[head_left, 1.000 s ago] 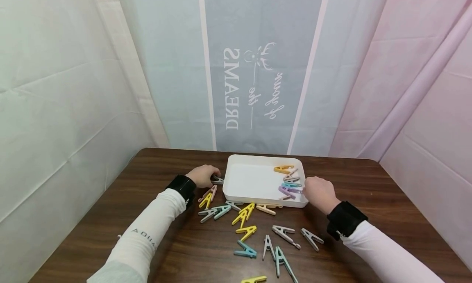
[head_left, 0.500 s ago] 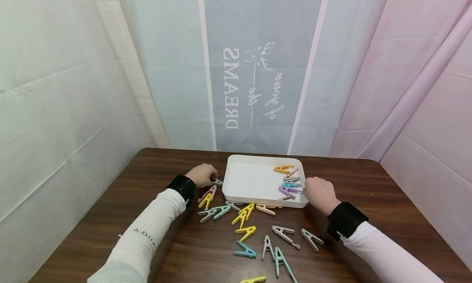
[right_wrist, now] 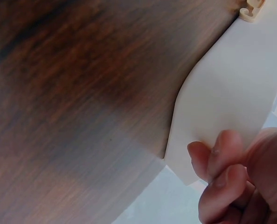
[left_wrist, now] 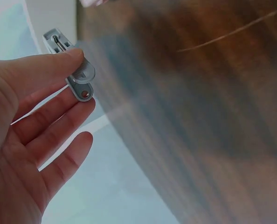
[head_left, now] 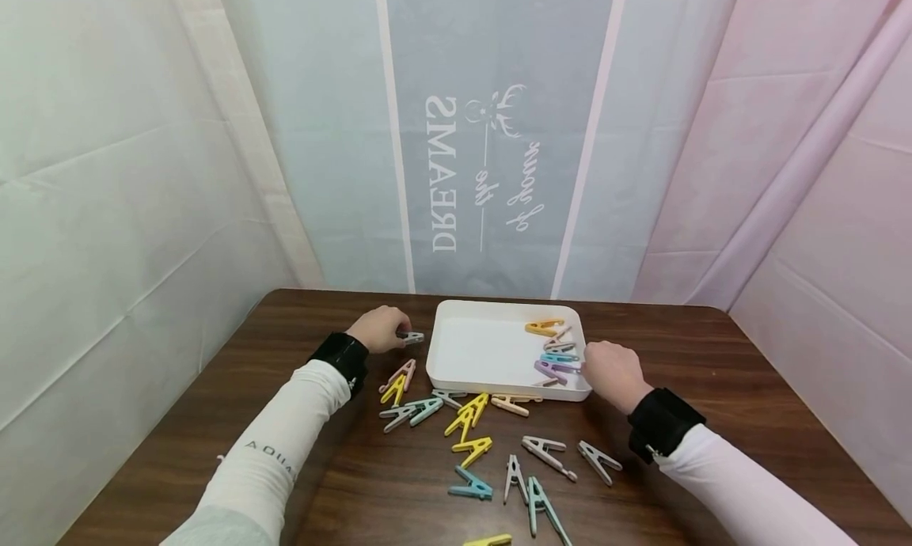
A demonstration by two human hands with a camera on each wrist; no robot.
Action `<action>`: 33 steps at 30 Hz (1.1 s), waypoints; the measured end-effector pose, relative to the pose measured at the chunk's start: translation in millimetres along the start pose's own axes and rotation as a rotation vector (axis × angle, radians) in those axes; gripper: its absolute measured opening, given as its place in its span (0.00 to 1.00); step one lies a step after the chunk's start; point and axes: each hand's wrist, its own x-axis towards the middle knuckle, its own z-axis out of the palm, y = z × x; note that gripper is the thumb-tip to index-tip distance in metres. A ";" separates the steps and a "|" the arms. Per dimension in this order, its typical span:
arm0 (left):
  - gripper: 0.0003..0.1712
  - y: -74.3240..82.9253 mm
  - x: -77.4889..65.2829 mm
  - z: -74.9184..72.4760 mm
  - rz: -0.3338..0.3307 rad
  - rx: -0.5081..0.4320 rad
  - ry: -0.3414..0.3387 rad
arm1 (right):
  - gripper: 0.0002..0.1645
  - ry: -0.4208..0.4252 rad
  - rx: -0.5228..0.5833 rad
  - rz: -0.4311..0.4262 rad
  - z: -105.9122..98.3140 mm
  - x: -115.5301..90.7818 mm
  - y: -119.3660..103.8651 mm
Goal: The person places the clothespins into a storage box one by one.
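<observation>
My left hand (head_left: 381, 330) pinches a grey clothespin (left_wrist: 78, 70) between thumb and fingers, just left of the white tray (head_left: 473, 381). In the left wrist view its spring and a hole in one handle show. The right hand (head_left: 614, 372) holds the tray at its right wall; in the right wrist view its curled fingers (right_wrist: 222, 179) lie against the outside of that wall. Inside the tray's right side lie an orange clothespin (head_left: 543, 327), a blue clothespin (head_left: 558, 356), a purple clothespin (head_left: 552, 369) and pale pink ones.
Several clothespins lie loose on the dark wooden table (head_left: 342, 475), such as a yellow clothespin (head_left: 473, 449), a teal clothespin (head_left: 470, 487) and a grey clothespin (head_left: 598, 460). A beige clothespin (head_left: 511, 403) lies along the tray's front wall. Hanging cloth (head_left: 499, 269) encloses the table.
My left hand has raised the grey clothespin and drawn it slightly left, away from the tray's side. The right hand stays at the tray, and the head view has shifted a little.
</observation>
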 end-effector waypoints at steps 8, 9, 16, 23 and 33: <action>0.10 5.3 10.0 -15.2 0.049 -0.022 0.055 | 0.12 -0.013 0.001 0.004 -1.5 1.7 -1.9; 0.10 7.6 12.3 -16.7 0.060 -0.027 0.066 | 0.12 -0.016 -0.003 0.005 -1.5 2.1 -1.8; 0.11 39.5 33.4 -20.4 0.098 -0.011 0.065 | 0.12 -0.022 -0.011 0.011 -2.7 0.9 -3.3; 0.04 78.1 61.5 -18.1 0.143 0.170 -0.023 | 0.11 -0.013 -0.011 0.001 -2.2 1.2 -2.6; 0.03 104.6 85.7 9.7 0.091 0.468 -0.054 | 0.11 0.011 -0.020 -0.012 0.1 -0.5 -1.9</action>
